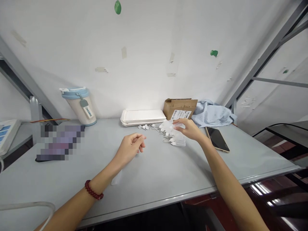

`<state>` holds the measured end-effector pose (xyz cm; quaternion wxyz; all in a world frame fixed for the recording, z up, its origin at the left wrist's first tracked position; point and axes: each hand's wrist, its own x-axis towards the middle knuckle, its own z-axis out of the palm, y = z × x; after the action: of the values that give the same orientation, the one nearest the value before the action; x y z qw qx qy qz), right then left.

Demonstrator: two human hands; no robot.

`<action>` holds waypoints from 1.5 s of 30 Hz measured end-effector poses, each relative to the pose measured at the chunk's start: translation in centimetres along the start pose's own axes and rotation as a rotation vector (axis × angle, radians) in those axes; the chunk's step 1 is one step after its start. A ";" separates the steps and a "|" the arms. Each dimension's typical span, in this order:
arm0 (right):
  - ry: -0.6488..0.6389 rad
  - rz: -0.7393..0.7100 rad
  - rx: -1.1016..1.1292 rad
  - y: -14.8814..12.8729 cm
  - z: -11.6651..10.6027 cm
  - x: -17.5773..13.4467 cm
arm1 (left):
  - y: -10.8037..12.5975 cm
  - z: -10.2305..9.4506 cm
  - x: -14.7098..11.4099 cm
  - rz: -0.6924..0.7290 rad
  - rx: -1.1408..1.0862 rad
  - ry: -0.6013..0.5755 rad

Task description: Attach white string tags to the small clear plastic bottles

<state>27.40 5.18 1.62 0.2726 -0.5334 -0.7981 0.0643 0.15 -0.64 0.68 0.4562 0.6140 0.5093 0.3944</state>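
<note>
My left hand [132, 147] is held over the table left of the middle, its fingers curled in and the thumb pressed against them. Whatever lies inside those fingers is hidden. Below its wrist a translucent plastic strip [117, 178] shows, partly covered by the forearm. My right hand [189, 127] reaches to a pile of translucent white plastic pieces with thin white cords [178, 140]. Its thumb and index finger are apart, with the tips at the pieces. Several small white caps [145, 127] lie left of the pile.
Behind the pile are a stack of white flat packs [144, 116], a cardboard box [180, 108] and a light blue cloth [213, 114]. A phone [218, 139] lies at right. A tumbler [80, 106] and a blurred dark item [61, 142] are at left. White cable [31, 205] crosses the lower left.
</note>
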 end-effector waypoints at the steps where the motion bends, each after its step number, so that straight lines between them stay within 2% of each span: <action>1: -0.016 -0.004 -0.005 0.2 0.0 0.0 | 0.0 0.0 0.0 -0.002 0.002 -0.001; 13: -0.067 -0.054 -0.113 1.1 0.4 0.1 | -0.1 0.1 0.0 -0.004 -0.007 -0.016; 21: -0.020 -0.051 -0.093 0.7 0.3 -0.1 | -0.1 -0.1 0.2 0.007 0.032 0.008; 29: 0.041 -0.060 -0.090 0.2 0.2 0.0 | -0.3 -0.7 1.2 0.001 0.145 0.098; 32: 0.082 -0.071 -0.078 0.0 0.1 0.0 | -0.7 -1.4 2.5 0.065 0.240 0.090; 37: 0.138 -0.129 -0.068 -0.4 0.4 0.1 | -1.1 -2.3 6.0 0.199 0.621 0.062; 42: 0.153 -0.159 -0.047 -1.1 0.9 0.0 | -1.2 -1.4 9.0 0.295 0.891 -0.034; 45: 0.145 -0.171 -0.034 -1.5 1.0 -0.1 | -1.6 -0.5 9.9 0.307 0.949 -0.053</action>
<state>25.70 4.68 1.32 0.3249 -0.4714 -0.8198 -0.0116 0.96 9.24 -0.50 0.0761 0.8314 0.5248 0.1662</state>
